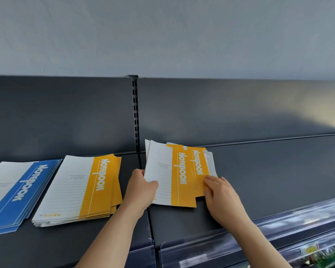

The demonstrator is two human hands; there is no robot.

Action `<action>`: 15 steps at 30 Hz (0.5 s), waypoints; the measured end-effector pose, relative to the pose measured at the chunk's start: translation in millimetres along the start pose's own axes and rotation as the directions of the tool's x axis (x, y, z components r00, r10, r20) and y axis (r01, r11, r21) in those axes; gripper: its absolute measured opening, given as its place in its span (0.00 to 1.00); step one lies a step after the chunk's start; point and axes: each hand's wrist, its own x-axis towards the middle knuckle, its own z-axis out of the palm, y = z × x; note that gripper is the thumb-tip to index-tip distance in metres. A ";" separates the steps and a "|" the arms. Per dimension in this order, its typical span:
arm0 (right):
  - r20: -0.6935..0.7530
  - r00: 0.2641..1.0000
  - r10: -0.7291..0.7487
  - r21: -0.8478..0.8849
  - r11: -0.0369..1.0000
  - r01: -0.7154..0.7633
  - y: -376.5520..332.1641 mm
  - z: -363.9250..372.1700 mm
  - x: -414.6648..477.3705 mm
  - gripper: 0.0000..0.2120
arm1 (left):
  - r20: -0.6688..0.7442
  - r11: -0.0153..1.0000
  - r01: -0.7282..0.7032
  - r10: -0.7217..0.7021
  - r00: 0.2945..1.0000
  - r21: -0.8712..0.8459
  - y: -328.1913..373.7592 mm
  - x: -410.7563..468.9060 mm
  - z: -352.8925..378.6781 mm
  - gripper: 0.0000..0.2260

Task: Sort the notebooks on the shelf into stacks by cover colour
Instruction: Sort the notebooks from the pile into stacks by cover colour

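- L hand (141, 187) pinches the 9 o'clock edge of the loose yellow pile (182, 176), thumb on top.
- R hand (220, 198) lies w/ fingers flat on the pile's 4 o'clock edge, gripping nothing.
- Pile sits fanned, mid-shelf (259, 180).
- Neat yellow stack (81, 188) at its 9 o'clock; blue stack (17, 190) further that way.

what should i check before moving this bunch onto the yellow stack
1. Grip of left hand on held bunch: ok, thumb over its left edge.
2. Grip of right hand: cannot tell, fingers on the right edge, thumb hidden.
3. Bunch all yellow: cannot tell, a grey-white cover peeks out at the right.
4. Bunch squared up: not ok, covers fanned.
5. Top of yellow stack free: ok.
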 end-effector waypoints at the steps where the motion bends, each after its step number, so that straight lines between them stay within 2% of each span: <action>1: 0.003 1.000 -0.004 0.003 1.000 0.004 -0.4 0.0 0.1 0.13 | -0.004 1.000 0.006 -0.006 1.000 -0.007 -0.8 -0.1 -0.2 0.12; 9: 0.104 0.994 -0.023 0.013 1.000 0.022 -5.4 -6.7 -5.7 0.18 | -0.038 1.000 0.002 -0.003 0.999 -0.017 -3.3 -0.2 4.1 0.13; 13: -0.022 0.997 0.076 0.085 0.994 -0.074 -3.4 -5.1 -7.2 0.14 | -0.052 1.000 -0.008 0.007 0.999 -0.027 -5.3 -1.7 3.9 0.13; 15: -0.041 0.992 0.120 0.064 0.991 -0.117 1.0 -3.4 -5.5 0.13 | -0.061 0.999 -0.008 0.006 0.998 -0.034 -5.4 -2.9 3.7 0.13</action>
